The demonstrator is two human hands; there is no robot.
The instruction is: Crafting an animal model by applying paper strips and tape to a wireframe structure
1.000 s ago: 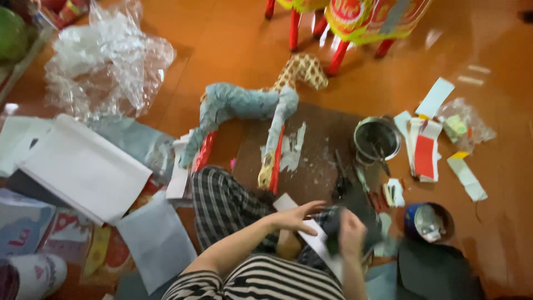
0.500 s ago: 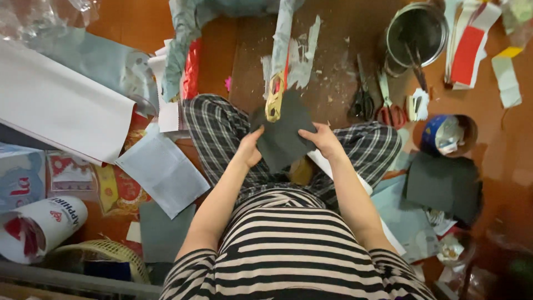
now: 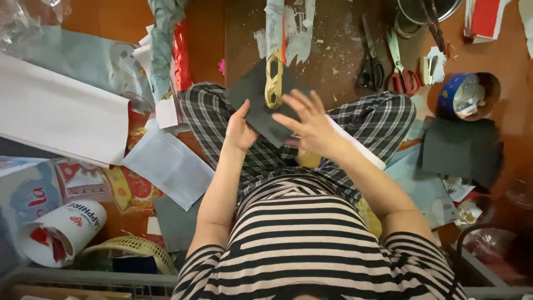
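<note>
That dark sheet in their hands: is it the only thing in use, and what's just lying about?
In use: dark sheet, held by the left hand; right hand open over it.

Lying about: black scissors, red-handled scissors, blue bowl, white paper roll, wicker basket.

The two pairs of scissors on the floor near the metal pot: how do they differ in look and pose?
The black-handled scissors are all dark; the red-handled scissors have bright red loops and pale blades. The black-handled scissors lie nearer the dark sheet that the left hand holds; the red-handled scissors lie closer to the blue round tin. Both lie flat and closed, handles toward the person, and neither hand touches them.
</note>
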